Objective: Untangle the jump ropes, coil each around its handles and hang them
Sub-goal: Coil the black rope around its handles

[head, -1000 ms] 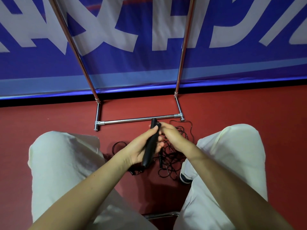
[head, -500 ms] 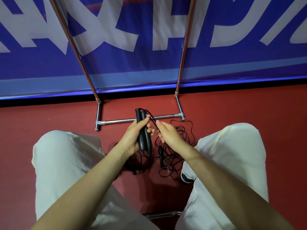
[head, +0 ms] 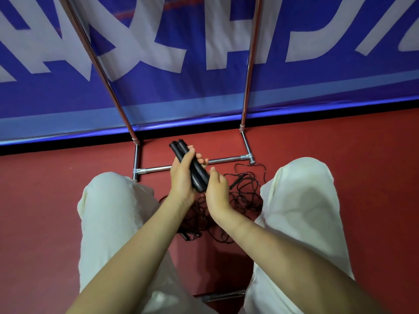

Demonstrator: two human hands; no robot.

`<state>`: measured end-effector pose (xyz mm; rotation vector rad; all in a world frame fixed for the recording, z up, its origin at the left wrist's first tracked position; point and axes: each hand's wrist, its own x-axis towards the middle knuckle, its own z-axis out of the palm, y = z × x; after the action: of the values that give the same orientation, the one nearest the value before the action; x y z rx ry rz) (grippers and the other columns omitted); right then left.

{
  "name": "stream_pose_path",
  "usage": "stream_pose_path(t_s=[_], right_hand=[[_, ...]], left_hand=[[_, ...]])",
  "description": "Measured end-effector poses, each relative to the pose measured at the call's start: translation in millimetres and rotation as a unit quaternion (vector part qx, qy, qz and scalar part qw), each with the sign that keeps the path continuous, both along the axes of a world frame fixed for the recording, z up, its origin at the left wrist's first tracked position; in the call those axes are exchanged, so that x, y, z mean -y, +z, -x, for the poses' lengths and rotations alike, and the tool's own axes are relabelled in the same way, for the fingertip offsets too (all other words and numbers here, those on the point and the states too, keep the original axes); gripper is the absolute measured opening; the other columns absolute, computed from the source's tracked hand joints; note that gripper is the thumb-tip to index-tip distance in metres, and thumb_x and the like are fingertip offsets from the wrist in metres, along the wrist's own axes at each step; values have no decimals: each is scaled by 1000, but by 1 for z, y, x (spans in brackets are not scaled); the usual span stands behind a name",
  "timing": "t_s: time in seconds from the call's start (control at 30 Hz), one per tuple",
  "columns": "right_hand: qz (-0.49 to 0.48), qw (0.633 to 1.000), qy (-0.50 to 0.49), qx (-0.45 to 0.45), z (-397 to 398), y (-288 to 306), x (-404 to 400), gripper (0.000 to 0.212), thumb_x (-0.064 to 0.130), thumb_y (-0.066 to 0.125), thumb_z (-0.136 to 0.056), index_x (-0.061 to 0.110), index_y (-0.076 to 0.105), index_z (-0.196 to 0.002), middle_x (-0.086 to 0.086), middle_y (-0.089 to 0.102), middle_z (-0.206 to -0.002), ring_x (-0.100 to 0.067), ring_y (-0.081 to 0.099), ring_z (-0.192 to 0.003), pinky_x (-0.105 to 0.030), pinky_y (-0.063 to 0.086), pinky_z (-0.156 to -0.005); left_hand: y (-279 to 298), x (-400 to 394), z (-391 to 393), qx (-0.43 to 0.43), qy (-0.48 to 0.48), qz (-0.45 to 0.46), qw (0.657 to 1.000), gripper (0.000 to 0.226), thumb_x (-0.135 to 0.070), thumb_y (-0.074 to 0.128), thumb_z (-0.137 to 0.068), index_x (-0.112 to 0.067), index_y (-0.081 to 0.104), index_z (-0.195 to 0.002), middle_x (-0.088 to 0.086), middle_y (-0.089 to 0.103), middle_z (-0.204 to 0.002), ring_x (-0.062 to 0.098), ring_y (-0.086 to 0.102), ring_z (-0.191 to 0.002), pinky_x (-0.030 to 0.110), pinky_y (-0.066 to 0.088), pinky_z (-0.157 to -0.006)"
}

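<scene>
Raised since before, paired handles (head: 190,165) sit gripped in left hand (head: 181,177).

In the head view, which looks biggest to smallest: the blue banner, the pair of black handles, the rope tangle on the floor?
1. Blue banner, largest.
2. Rope tangle, partly hidden by the arms.
3. Pair of black handles, gripped in the left hand.

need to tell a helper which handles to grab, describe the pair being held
Start at the chrome rack base bar on the red floor. Just before it, the left hand grips two black cylindrical handles side by side; other handles lie loose in the black rope tangle below.
</scene>
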<state>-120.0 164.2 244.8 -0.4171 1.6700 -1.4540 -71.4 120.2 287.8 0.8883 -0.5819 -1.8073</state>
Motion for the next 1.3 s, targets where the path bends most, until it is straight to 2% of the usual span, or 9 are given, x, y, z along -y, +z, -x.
stream_pose_path(t_s=[0.2, 0.27, 0.43, 0.6, 0.73, 0.9, 1.1, 1.2, 1.3], right_hand=[[-18, 994, 83, -71, 18, 4, 1, 29, 21, 36, -99, 22, 61, -83, -5, 67, -89, -25, 62, -86, -40, 51, -79], [-31, 985, 130, -110, 22, 0, 1, 26, 24, 36, -97, 21, 57, -82, -3, 62, -82, -22, 57, -78, -40, 48, -74], [-4, 961, 210, -179, 37, -3, -2, 25, 31, 48, -97, 24, 49, -73, 3, 47, -63, -17, 43, -63, -32, 36, -63], [19, 950, 213, -227, 66, 9, -8, 19, 28, 54, -93, 25, 60, -75, 8, 46, -52, -12, 41, -50, -29, 37, -55], [35, 941, 256, -218, 77, 20, -17, 22, 15, 48, -99, 22, 64, -86, 2, 60, -62, -10, 53, -53, -25, 46, -64], [17, 929, 308, -203, 49, 5, -28, 19, 12, 45, -101, 16, 62, -95, 2, 57, -60, -11, 53, -52, -27, 48, -62], [12, 944, 296, -145, 27, 6, -29, 26, 3, 34, -100, 9, 59, -97, -1, 55, -60, -17, 51, -48, -28, 47, -60], [-29, 925, 313, -212, 20, 5, -31, 24, 14, 36, -102, 13, 57, -91, -3, 57, -63, -16, 55, -58, -29, 46, -70], [-56, 908, 329, -255, 9, -1, -33, 25, 21, 40, -101, 14, 58, -117, 0, 64, -81, -13, 60, -74, -28, 45, -73]], left_hand=[[-6, 4, 5, 107, -23, 6, 994, 7, -10, 60, -96, -7, 56, -91, 7, 64, -69, 20, 61, -62, 31, 54, -64], [-6, 6, 5, 142, -27, -1, 990, 8, -8, 59, -96, -7, 57, -88, 7, 64, -68, 19, 62, -58, 30, 55, -61], [-1, 23, -9, 100, -52, -22, 993, 10, -10, 50, -101, -10, 50, -92, 5, 54, -70, 14, 56, -57, 25, 53, -55], [-6, 26, -21, 238, -49, 25, 970, 15, -12, 54, -100, -15, 49, -87, 5, 47, -74, 13, 51, -66, 31, 56, -65], [-9, 20, -24, 185, -70, 10, 980, 4, -15, 52, -102, -16, 53, -98, 11, 63, -90, 21, 65, -77, 38, 55, -75], [-17, 14, -22, 143, -69, -9, 987, 5, -15, 49, -103, -15, 54, -106, 16, 65, -114, 28, 68, -86, 43, 58, -79], [-10, 18, -22, -73, -44, -65, 994, 36, -18, 42, -105, -11, 37, -140, 13, 71, -111, 30, 73, -95, 41, 61, -80], [-12, 22, -18, -86, 14, -73, 993, 32, -18, 43, -105, -11, 41, -136, 10, 70, -105, 21, 74, -87, 34, 61, -75], [-15, 22, -10, -41, 63, -63, 995, 17, -18, 46, -104, -10, 47, -118, 3, 62, -87, 14, 66, -71, 27, 57, -69]])
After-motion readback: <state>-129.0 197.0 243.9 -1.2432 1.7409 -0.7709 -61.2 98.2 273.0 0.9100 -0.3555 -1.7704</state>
